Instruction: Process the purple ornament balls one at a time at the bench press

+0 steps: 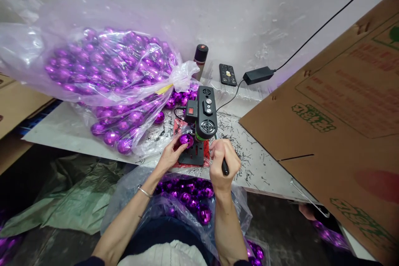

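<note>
Between the fingertips of my left hand (170, 153) is a shiny purple faceted bauble (186, 140), held at the lower front of a small black bench machine (206, 112). My right hand (225, 160) is closed round a black handle (225, 168) just right of the machine. A metal rod shows above that fist; whether it joins the machine is hidden. The machine has a red switch (190, 110) on its left side and a slotted black base plate (191, 157) over red plastic. The bauble's contact with the machine cannot be made out.
A tied clear bag (109, 62) of purple baubles fills the left. An open bag (187, 199) of baubles lies at my lap. Behind stand a spray can (201, 55), a phone (227, 75) and a power adapter (258, 75). Dark clippings litter the table; a cardboard box (330, 124) blocks the right.
</note>
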Motion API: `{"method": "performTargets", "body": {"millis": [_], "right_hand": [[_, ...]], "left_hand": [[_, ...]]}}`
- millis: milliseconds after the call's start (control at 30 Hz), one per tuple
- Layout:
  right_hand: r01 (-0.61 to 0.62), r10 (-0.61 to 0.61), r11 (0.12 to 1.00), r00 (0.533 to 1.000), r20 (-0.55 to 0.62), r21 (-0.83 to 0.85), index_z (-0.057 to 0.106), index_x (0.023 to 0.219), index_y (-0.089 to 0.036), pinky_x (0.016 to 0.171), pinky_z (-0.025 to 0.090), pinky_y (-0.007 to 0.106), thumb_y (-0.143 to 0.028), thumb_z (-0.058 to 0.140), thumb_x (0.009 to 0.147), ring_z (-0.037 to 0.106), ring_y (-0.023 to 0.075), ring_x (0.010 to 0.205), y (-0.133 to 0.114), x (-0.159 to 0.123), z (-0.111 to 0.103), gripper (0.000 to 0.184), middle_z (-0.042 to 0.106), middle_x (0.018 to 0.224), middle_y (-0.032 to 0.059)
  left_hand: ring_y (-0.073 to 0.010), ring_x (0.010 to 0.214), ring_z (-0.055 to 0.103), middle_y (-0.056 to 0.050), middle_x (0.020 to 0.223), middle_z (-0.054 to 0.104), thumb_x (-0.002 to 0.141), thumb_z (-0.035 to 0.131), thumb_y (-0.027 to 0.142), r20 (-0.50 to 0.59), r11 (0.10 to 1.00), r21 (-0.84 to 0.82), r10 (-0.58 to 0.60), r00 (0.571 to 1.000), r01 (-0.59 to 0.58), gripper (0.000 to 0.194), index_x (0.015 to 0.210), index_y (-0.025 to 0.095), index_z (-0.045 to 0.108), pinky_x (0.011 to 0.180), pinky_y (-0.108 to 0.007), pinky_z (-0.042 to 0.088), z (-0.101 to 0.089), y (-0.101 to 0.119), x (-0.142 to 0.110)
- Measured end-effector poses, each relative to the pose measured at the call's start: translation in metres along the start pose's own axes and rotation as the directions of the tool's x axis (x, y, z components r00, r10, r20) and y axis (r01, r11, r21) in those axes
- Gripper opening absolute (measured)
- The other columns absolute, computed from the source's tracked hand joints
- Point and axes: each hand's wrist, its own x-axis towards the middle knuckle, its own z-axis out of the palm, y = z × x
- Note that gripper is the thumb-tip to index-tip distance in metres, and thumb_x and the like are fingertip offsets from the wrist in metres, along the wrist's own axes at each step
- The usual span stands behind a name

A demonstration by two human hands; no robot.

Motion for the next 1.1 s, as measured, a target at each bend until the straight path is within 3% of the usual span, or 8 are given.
{"method": "performTargets", "body": {"millis": [167, 433, 667, 1100], "right_hand": [[-0.017, 0.017, 1.000, 1.000, 0.004, -0.018, 0.046, 0.069, -0.023, 0.065, 0.045, 0.030, -0.017, 0.044, 0.105, 0.056, 0.0129, 0.067, 0.000, 0.000, 0.000, 0.037, 0.055, 0.069, -0.0016], [-0.018, 0.018, 1.000, 1.000, -0.006, -0.001, 0.047, 0.069, -0.023, 0.066, 0.046, 0.031, -0.018, 0.044, 0.105, 0.057, 0.0137, 0.068, 0.001, -0.001, 0.000, 0.036, 0.055, 0.070, -0.0012], [-0.013, 0.013, 1.000, 1.000, -0.008, -0.004, 0.046, 0.070, -0.023, 0.067, 0.046, 0.031, -0.017, 0.044, 0.105, 0.057, 0.0131, 0.069, 0.001, -0.002, 0.000, 0.036, 0.055, 0.070, -0.0018], [0.065, -0.071, 0.996, 0.991, -0.110, -0.061, 0.052, 0.070, -0.023, 0.064, 0.046, 0.032, -0.016, 0.042, 0.104, 0.061, 0.0159, 0.068, 0.024, -0.028, 0.012, 0.036, 0.057, 0.067, -0.0008]], "left_hand": [[-0.0315, 0.148, 0.052, -0.011, 0.152, 0.064, 0.083, 0.081, 0.050, 0.026, 0.995, 0.072, 0.064, 0.998, -0.065, 0.058, 0.134, 0.023, 0.072, 0.129, -0.048, 0.030, -0.001, 0.001, 0.002], [-0.0379, 0.131, 0.062, -0.013, 0.129, 0.074, 0.079, 0.087, 0.045, 0.039, 0.928, 0.297, 0.224, 0.974, -0.226, 0.054, 0.127, 0.025, 0.073, 0.124, -0.058, 0.034, 0.008, 0.003, -0.003], [-0.0356, 0.139, 0.058, -0.013, 0.144, 0.066, 0.086, 0.080, 0.045, 0.073, 0.910, 0.287, 0.290, 0.954, -0.298, 0.059, 0.139, 0.025, 0.063, 0.123, -0.053, 0.039, 0.028, -0.012, -0.007], [-0.0350, 0.139, 0.060, -0.013, 0.144, 0.068, 0.086, 0.080, 0.046, 0.127, 0.914, 0.244, 0.300, 0.945, -0.323, 0.058, 0.138, 0.026, 0.064, 0.121, -0.053, 0.042, 0.022, -0.014, -0.007]]}}
